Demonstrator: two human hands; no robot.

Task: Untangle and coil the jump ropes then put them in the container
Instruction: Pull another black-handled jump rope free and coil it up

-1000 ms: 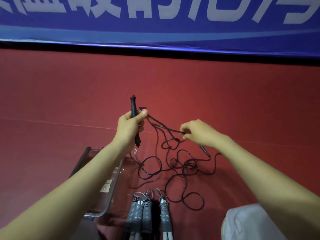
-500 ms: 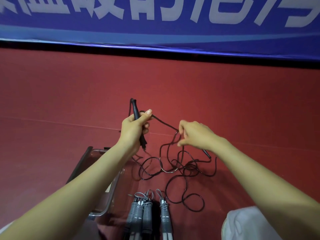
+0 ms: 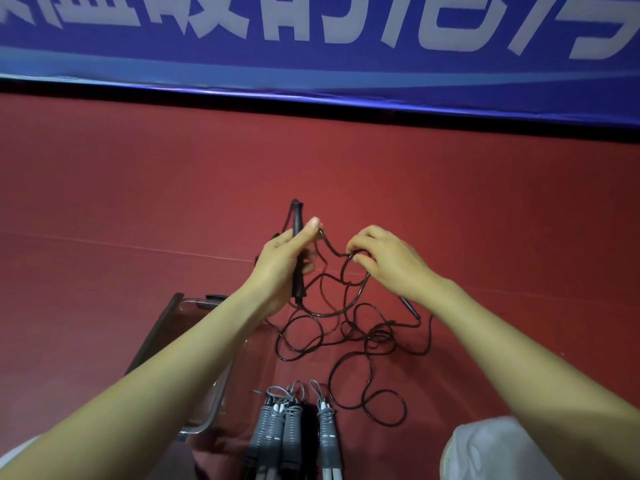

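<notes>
My left hand (image 3: pixel 285 259) grips one black handle (image 3: pixel 297 216) of a thin black jump rope upright, thumb pinching a strand against it. Close beside it, my right hand (image 3: pixel 384 261) pinches a loop of the same black rope (image 3: pixel 349 327). The rest of the cord lies in tangled loops on the red floor below my hands. Its second black handle (image 3: pixel 410 308) lies on the floor under my right wrist. A clear plastic container (image 3: pixel 202 424) sits at the lower left, mostly hidden by my left forearm.
Three grey ribbed jump-rope handles (image 3: pixel 294 434) lie side by side at the bottom centre, next to the container. A white-clad knee (image 3: pixel 491 452) fills the bottom right corner. A blue banner (image 3: pixel 311 46) with white lettering stands along the far edge of the red floor.
My right hand has moved left and up toward my left hand, carrying a loop of rope. The strand between my hands has shortened. My left hand still holds the handle.
</notes>
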